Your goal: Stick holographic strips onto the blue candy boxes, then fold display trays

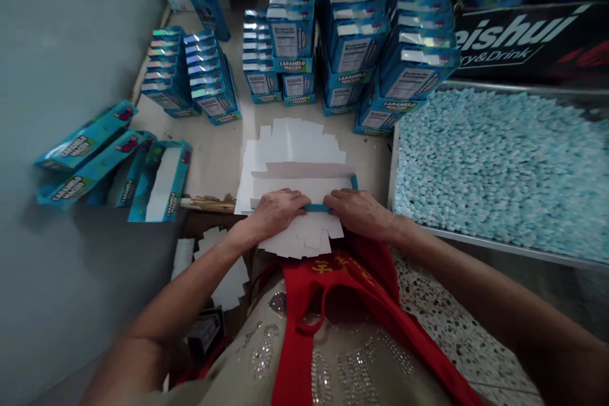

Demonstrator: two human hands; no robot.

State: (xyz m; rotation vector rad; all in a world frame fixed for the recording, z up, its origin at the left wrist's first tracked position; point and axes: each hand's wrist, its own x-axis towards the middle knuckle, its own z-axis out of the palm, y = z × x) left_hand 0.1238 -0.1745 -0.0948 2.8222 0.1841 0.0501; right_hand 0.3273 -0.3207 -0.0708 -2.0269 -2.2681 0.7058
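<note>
A partly folded cardboard candy box, white inside with blue outer faces, lies before me on a stack of flat white box blanks. My left hand is closed on the left part of its near wall. Near the right end of the same wall, my right hand grips the cardboard, fingers curled over the fold. A blue strip of the wall shows between the two hands. The fingertips are partly hidden behind the cardboard. White flaps of blanks stick out below the hands, over the table's front edge.
Stacks of blue "Caramelo Macizo" boxes stand along the back. Several folded open boxes lean at the left beside the wall. At the right, a metal tray holds many pale blue pieces. A black printed carton stands behind it.
</note>
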